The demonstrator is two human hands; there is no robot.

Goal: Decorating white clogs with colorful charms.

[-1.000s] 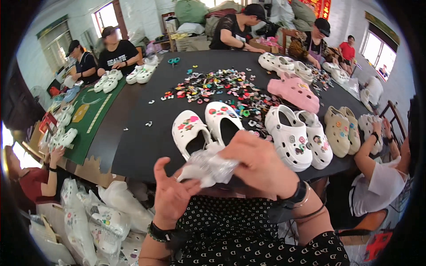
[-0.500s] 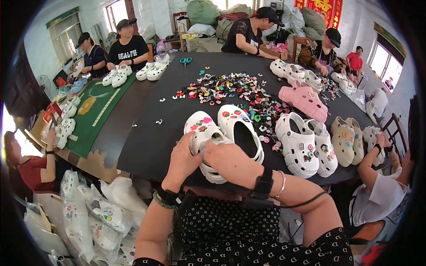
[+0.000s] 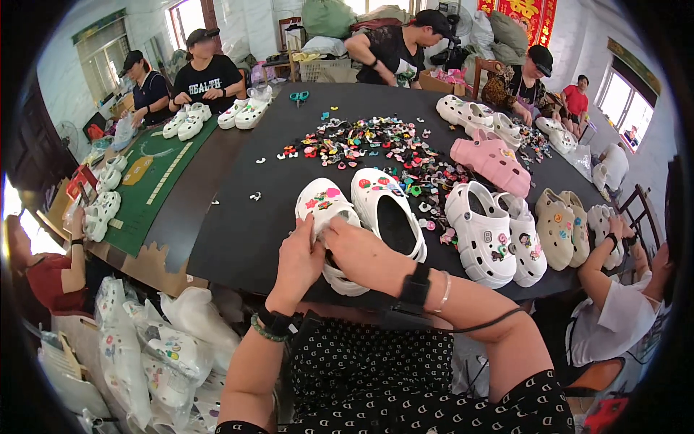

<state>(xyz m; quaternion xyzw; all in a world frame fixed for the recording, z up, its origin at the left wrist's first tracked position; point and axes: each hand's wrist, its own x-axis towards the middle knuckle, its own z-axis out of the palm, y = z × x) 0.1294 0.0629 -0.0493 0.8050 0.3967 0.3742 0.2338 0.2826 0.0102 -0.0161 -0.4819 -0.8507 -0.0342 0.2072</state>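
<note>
White clog (image 3: 315, 194) sits in my left grip (image 3: 300, 259); what my right grip (image 3: 363, 252) holds, I can't tell; a black T-shirt (image 3: 210, 75) bears white lettering (image 3: 204, 88).

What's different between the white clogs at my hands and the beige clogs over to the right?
The white clogs point their toes away from you; the beige clogs point theirs toward you. Your left hand and right hand are on the left white clog, while no hand touches the beige clogs. Both pairs carry colourful charms.
</note>
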